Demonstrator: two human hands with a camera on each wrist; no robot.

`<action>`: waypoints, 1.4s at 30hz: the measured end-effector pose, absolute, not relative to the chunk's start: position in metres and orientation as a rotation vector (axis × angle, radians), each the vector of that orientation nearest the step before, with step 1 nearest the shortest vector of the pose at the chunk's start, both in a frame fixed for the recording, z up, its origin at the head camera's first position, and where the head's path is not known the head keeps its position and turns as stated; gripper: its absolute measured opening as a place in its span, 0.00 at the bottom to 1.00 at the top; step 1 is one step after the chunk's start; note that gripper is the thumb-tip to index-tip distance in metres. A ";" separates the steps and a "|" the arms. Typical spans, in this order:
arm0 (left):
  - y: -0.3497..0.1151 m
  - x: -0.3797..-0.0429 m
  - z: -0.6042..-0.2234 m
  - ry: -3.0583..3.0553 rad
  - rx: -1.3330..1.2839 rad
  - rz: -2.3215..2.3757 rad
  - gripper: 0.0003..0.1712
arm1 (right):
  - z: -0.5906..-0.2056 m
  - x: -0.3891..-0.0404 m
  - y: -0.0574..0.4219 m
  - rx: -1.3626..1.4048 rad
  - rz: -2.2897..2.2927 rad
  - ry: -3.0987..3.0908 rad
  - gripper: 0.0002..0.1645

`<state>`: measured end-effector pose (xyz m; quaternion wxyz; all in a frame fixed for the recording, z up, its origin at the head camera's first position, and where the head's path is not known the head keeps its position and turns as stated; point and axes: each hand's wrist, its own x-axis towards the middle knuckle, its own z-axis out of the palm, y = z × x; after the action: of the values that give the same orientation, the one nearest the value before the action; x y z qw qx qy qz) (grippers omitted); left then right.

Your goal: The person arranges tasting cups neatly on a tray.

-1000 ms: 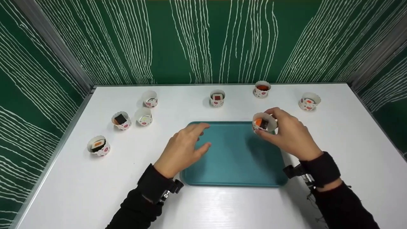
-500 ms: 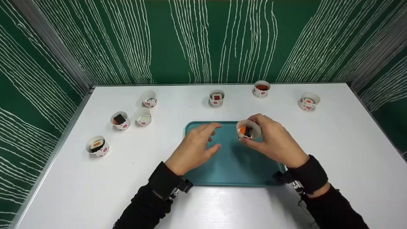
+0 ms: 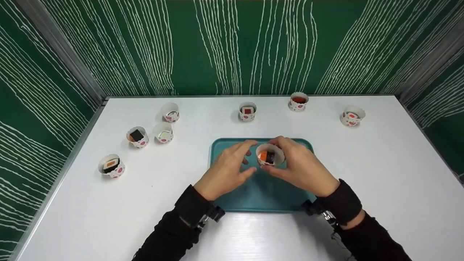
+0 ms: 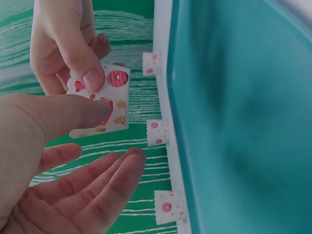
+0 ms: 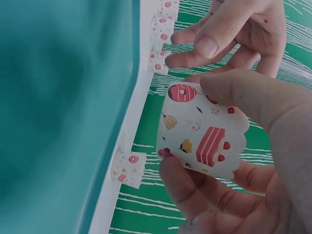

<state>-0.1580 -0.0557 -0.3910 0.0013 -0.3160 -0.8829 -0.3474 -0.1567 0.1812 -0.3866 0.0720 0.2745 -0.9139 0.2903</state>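
Over the teal tray (image 3: 250, 203), my right hand (image 3: 302, 166) grips a white paper baking cup (image 5: 202, 131) printed with cakes and doughnuts. Its thumb and fingers pinch the cup's sides. Inside the cup lie an orange-and-white piece and a dark piece (image 3: 270, 157) that look like sushi. My left hand (image 3: 228, 168) is just left of the cup, fingers and thumb spread apart toward it. In the left wrist view the left thumb (image 4: 83, 111) overlaps the cup's printed wall, while the other fingers stay apart from it.
Several similar cups with small sushi-like pieces stand on the white table (image 3: 72, 217). On the left are a front cup (image 3: 116, 171) and a cluster behind it. Others, including a far-right cup (image 3: 348, 120), stand along the back. A green wall (image 3: 246, 47) with white lines rises behind.
My right hand has carried the baking cup leftward and slightly nearer, from the tray's right side to its middle. The left hand has shifted right, closing the gap between the hands.
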 end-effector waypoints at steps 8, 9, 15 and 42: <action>-0.055 -0.156 -0.393 -2.768 -1.001 -1.117 0.35 | -0.391 -0.156 0.174 0.887 0.910 -2.733 0.29; -0.055 -0.156 -0.394 -2.770 -1.002 -1.119 0.35 | -0.392 -0.156 0.173 0.888 0.914 -2.736 0.29; -0.055 -0.156 -0.396 -2.764 -1.018 -1.128 0.34 | -0.393 -0.156 0.171 0.894 0.927 -2.754 0.32; -0.063 -0.159 -0.400 -2.689 -1.015 -1.147 0.33 | -0.392 -0.156 0.175 0.895 1.101 -2.791 0.30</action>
<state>-0.1591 -0.0635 -0.3996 0.0233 -0.3277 -0.8687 -0.3706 -0.1561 0.1749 -0.3921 0.0053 0.2857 -0.8915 0.3516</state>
